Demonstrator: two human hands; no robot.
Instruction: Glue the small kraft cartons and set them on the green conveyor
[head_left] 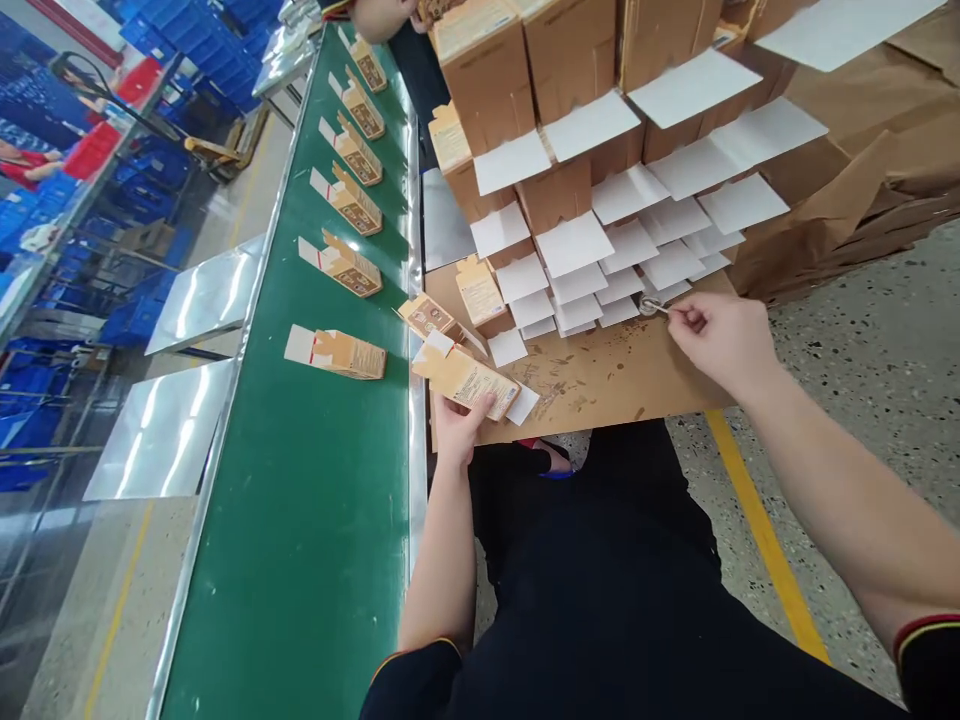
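My left hand (456, 432) grips a tan printed carton (466, 378), its thumb across the side. The carton lies tilted, with flaps standing out at both ends. Right beside it, a second small carton (429, 316) rests at the belt's metal edge. My right hand (721, 338) is closed in a pinch on a thin pale stick (660, 307) with a rounded, greyish end; its exact kind is unclear. That end is close to the white flaps (619, 284) of the stacked cartons. Another carton (481, 290) stands on the brown cardboard sheet (600, 370).
A green conveyor belt (315, 540) runs along the left, carrying several spaced cartons (351, 355) with open flaps. Tall stacked brown cartons (487, 85) rise ahead. At the top, another person's arm (375, 15) reaches in. Metal side tables (161, 430) and blue crates (161, 170) stand beyond the belt.
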